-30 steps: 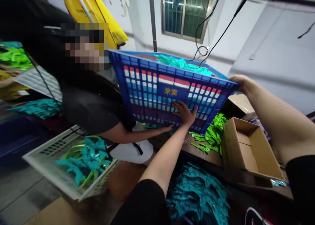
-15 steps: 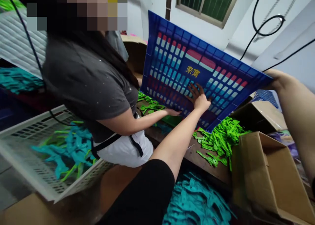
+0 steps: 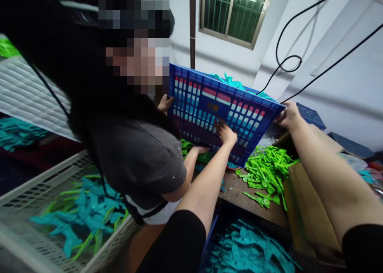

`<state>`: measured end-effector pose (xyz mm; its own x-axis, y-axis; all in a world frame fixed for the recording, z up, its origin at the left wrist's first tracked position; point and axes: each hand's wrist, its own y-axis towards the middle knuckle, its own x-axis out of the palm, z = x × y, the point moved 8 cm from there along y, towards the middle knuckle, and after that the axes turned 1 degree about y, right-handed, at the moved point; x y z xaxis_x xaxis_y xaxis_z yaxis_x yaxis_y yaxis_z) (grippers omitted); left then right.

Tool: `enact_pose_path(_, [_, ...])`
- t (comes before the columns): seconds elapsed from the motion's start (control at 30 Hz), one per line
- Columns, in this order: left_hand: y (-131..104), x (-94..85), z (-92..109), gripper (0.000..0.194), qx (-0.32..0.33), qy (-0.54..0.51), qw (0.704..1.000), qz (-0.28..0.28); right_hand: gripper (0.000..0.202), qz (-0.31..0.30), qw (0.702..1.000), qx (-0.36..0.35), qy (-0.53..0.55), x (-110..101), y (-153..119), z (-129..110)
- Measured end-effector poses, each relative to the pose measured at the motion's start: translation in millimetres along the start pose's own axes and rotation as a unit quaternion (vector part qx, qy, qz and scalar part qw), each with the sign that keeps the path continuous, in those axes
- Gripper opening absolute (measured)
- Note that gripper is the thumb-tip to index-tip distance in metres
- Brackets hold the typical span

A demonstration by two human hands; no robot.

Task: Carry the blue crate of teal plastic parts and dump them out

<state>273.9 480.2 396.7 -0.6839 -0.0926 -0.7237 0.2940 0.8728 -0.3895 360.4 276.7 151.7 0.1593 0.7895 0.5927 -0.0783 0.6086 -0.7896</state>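
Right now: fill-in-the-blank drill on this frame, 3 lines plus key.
1. The left hand presses flat against the ____ crate.
2. The right hand grips the crate's ____.
3. The parts heaped on the workbench under the crate are ____.
Missing: blue; corner; green

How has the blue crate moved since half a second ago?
Yes. The blue crate has tipped back down from near upright, its rim dropping below the window, teal parts showing on top.
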Motion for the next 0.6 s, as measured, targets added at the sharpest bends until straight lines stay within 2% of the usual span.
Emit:
enact_pose_path(0.07, [-4, -1.7, 1, 0.106, -0.007, -0.012, 1.0, -0.012, 0.049, 0.041, 0.996, 0.025, 0.081, 0, -29, 34])
enact_pose_path(0.17, [-6, -0.4, 15, 0.098, -0.014, -0.039, 0.999, -0.031, 0.067, 0.068, 0.993, 0.034, 0.096, -6, -77, 83])
enact_pose_path(0.23, [-12, 4.4, 28, 0.096, -0.014, -0.048, 0.998, -0.036, 0.07, 0.053, 0.995, 0.042, 0.073, -14, -114, 117])
enact_pose_path(0.3, [-27, 11.4, 40, 0.098, -0.007, -0.048, 0.998, -0.027, 0.081, 0.007, 0.998, 0.061, 0.034, -23, -157, 155])
enact_pose_path(0.37, [-51, 22.9, 49, 0.099, 0.005, -0.053, 0.998, -0.022, 0.087, -0.054, 0.994, 0.097, -0.004, -32, -210, 197])
enact_pose_path(0.43, [-83, 41.3, 57, 0.097, 0.025, -0.072, 0.996, -0.052, 0.086, -0.109, 0.982, 0.148, -0.039, -42, -274, 246])
enact_pose_path(0.53, [-141, 71.3, 72, 0.1, 0.094, -0.094, 0.978, -0.158, 0.082, -0.166, 0.954, 0.245, -0.053, -55, -380, 324])
enact_pose_path(0.6, [-184, 77.8, 83, 0.106, 0.16, -0.091, 0.957, -0.223, 0.086, -0.187, 0.93, 0.313, -0.042, -59, -447, 371])
